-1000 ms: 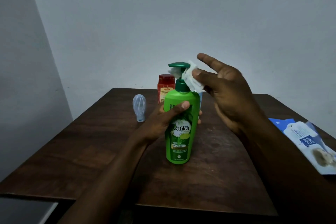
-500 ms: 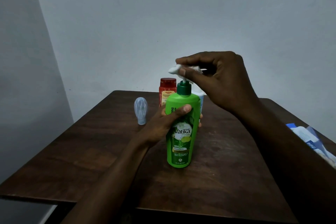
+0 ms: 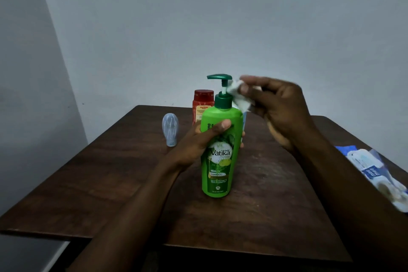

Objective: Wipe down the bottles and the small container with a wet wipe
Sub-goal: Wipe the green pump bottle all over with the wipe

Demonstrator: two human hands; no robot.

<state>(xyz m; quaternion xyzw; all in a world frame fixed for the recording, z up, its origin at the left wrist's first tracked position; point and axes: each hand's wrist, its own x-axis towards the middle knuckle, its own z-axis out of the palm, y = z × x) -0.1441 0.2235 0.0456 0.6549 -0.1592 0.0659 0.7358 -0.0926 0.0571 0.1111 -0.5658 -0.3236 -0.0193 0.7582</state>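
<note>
Green shampoo pump bottle [image 3: 220,161] stands mid-worktop [image 3: 110,183], rigid and likely slick, left hand [image 3: 198,141] grip curled round its body, right hand [image 3: 284,112] grip pinching a limp wet wipe [image 3: 239,97] at the pump neck [image 3: 223,100].

At frame centre the green pump bottle [image 3: 220,154] reads "Vatika" and "SHAMPOO"; the wipes pack [image 3: 375,172] at right shows "mee mee"; the red bottle [image 3: 203,103] has an illegible label.
</note>
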